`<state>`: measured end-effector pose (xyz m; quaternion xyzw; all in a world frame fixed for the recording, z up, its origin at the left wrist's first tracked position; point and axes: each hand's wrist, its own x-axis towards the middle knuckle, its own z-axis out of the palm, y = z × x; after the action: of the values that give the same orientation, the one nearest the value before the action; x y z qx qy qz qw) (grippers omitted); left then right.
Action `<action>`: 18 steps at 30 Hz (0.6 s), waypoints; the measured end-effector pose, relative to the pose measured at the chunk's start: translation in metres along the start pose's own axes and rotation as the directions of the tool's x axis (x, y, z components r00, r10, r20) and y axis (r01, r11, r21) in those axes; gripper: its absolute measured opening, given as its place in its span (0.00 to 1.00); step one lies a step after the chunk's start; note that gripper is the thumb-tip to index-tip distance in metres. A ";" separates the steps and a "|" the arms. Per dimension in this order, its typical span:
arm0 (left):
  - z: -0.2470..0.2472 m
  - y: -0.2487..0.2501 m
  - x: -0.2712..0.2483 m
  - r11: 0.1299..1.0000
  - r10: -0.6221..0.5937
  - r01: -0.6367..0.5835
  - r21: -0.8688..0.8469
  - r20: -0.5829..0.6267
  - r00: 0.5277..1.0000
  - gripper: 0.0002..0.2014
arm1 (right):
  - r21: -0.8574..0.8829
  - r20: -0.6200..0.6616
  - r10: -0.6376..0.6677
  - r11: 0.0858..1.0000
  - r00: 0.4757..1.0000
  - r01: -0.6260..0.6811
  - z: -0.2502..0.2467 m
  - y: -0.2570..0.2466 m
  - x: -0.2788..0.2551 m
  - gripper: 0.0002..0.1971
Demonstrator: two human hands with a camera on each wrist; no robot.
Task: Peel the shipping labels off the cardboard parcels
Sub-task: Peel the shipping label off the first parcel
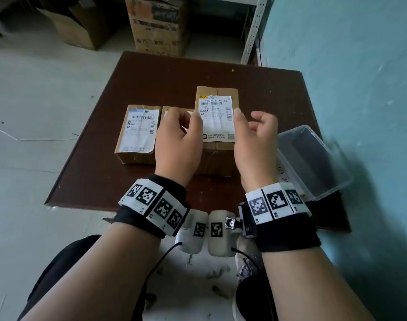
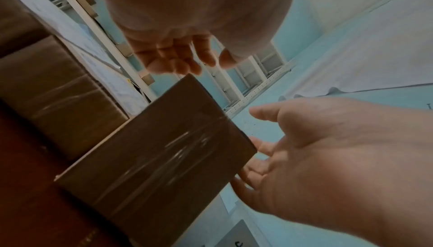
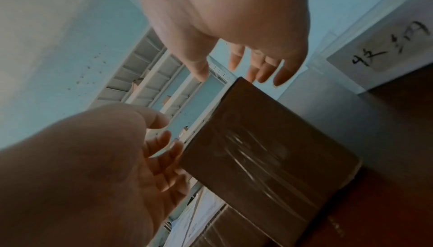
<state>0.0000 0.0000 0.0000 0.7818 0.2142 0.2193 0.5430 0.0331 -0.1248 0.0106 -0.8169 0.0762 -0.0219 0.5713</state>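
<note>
Three cardboard parcels sit on a dark brown board (image 1: pixel 151 77). The tallest parcel (image 1: pixel 216 156) carries a white shipping label (image 1: pixel 217 119) stuck flat on its top. My left hand (image 1: pixel 181 126) hovers at the label's left edge and my right hand (image 1: pixel 251 128) at its right edge, both with loose fingers and no grip. In the wrist views the taped parcel side (image 2: pixel 164 149) (image 3: pixel 269 149) lies between my left hand (image 2: pixel 178 60) and my right hand (image 3: pixel 253 66). A lower parcel (image 1: pixel 137 133) on the left bears its own label (image 1: pixel 140 128). My left hand mostly hides the third parcel (image 1: pixel 167 110).
A clear plastic box (image 1: pixel 313 163) lies at the board's right edge, close to my right wrist. Large cartons (image 1: pixel 156 24) stand on the floor behind the board. A blue wall (image 1: pixel 360 66) and a metal shelf upright (image 1: pixel 253 31) close off the right side.
</note>
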 end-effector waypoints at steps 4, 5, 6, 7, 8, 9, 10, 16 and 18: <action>0.000 -0.006 0.003 0.997 -0.061 0.056 0.056 0.089 0.994 0.13 | -0.067 0.219 0.225 0.974 0.949 -0.215 -0.003 0.002 0.000 0.39; -0.001 -0.004 0.002 0.994 -0.093 0.084 0.077 0.120 0.988 0.19 | -0.074 0.252 0.219 0.976 0.943 -0.207 -0.003 0.004 0.000 0.36; 0.000 -0.004 0.002 0.991 -0.120 0.110 0.081 0.143 0.982 0.20 | -0.070 0.278 0.197 0.980 0.940 -0.185 -0.003 0.007 -0.001 0.31; 0.001 -0.006 0.002 0.992 -0.120 0.114 0.045 0.165 0.979 0.14 | -0.062 0.298 0.164 0.986 0.940 -0.152 -0.003 0.010 -0.001 0.26; 0.000 -0.006 0.001 0.994 -0.112 0.111 0.012 0.180 0.977 0.11 | -0.037 0.314 0.132 0.991 0.940 -0.127 -0.004 0.012 -0.002 0.24; -0.001 -0.008 0.000 0.995 -0.101 0.103 -0.001 0.179 0.979 0.15 | -0.025 0.313 0.126 0.992 0.941 -0.124 -0.005 0.013 -0.003 0.23; -0.002 -0.008 0.000 0.996 -0.092 0.092 0.011 0.189 0.978 0.17 | -0.013 0.306 0.128 0.991 0.943 -0.130 -0.006 0.013 -0.004 0.23; -0.012 -0.005 0.000 0.994 -0.108 0.106 0.022 0.190 0.976 0.28 | -0.002 0.338 0.120 0.992 0.934 -0.127 -0.015 0.016 -0.004 0.27; -0.015 -0.003 -0.001 0.997 -0.066 0.071 -0.024 0.176 0.982 0.29 | 0.019 0.352 0.099 0.993 0.931 -0.112 -0.017 0.016 -0.005 0.28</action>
<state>-0.0096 0.0119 0.0017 0.7820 0.1890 0.1340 0.5786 0.0245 -0.1451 0.0021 -0.7913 0.0167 0.1530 0.5918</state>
